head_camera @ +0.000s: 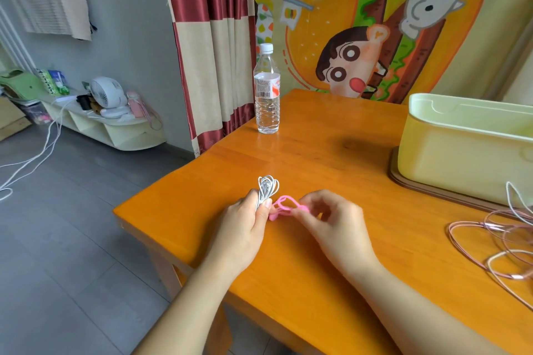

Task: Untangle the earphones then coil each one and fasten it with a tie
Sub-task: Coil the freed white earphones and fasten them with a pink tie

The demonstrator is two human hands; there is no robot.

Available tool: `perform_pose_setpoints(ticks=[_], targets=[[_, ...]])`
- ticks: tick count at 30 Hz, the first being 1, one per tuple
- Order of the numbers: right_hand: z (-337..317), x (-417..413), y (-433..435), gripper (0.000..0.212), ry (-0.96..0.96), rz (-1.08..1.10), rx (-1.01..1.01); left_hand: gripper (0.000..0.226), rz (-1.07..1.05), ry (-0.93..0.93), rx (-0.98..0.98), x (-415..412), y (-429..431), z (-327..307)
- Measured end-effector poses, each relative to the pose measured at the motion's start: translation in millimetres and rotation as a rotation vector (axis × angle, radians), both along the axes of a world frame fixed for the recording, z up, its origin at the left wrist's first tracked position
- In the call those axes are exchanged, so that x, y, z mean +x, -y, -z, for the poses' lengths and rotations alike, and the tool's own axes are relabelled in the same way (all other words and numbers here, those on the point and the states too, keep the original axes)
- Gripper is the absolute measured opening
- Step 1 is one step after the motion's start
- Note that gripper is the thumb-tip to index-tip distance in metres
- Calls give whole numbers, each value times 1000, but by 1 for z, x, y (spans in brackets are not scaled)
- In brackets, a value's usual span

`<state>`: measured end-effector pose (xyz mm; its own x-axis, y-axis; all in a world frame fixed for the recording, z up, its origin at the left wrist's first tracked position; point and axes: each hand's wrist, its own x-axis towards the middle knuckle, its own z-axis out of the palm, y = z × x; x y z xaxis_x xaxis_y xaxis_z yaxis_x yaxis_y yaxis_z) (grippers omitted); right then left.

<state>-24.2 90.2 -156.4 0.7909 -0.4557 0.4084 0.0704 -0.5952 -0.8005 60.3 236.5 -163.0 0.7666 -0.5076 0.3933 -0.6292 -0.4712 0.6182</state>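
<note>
My left hand [245, 225] grips a coiled white earphone [267, 187], whose loops stick up above my fingers. A pink tie [284, 205] runs from that bundle to my right hand [328, 220], which pinches its free end between thumb and fingertips. Both hands hover just over the orange wooden table [302, 158], near its left front corner. A second earphone, pink [496, 242], lies in loose loops on the table at the right edge of the view.
A water bottle [267, 92] stands at the table's far left edge. A pale yellow box [464, 147] sits at the back right. A loose white cable [516, 202] lies beside it. The table's left edge drops to grey floor.
</note>
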Motion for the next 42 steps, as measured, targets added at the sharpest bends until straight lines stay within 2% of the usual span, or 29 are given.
perform_pose_setpoints(ticks=[2,5,9,13,17,19,21,24,26,29,31,35,37,40,42], targets=[[-9,-3,9,13,-21,16,251,28,-38,9,0,0,3,-4],[-26,-12,21,13,0,-10,515,27,-71,32,-100,-8,12,-25],[-53,-22,36,9,74,-80,785,30,66,-68,-271,-30,49,-61],[-64,-40,69,26,148,-117,942,32,254,-297,-390,-50,107,-69],[-67,-55,104,43,215,-154,1069,30,333,-405,-518,-64,152,-61],[-63,-59,121,38,278,-137,1160,28,389,-432,-540,-73,176,-60],[-61,-60,134,22,323,-114,1209,25,450,-436,-551,-81,196,-59],[-55,-60,149,9,309,-57,1143,25,447,-408,-580,-82,217,-51],[-54,-62,157,8,195,1,956,22,374,-416,-606,-78,224,-40],[-59,-66,170,9,-73,39,571,27,312,-652,-646,-69,229,-33],[-66,-72,178,7,-137,72,464,29,322,-769,-651,-62,226,-35],[-80,-85,192,4,-81,121,505,29,306,-842,-617,-48,218,-39],[-85,-92,195,4,-39,91,556,30,330,-805,-493,-49,219,-35],[-92,-99,197,4,-62,43,533,29,315,-651,-330,-49,218,-35],[-93,-102,195,6,-100,39,478,27,362,-744,-251,-51,213,-41]])
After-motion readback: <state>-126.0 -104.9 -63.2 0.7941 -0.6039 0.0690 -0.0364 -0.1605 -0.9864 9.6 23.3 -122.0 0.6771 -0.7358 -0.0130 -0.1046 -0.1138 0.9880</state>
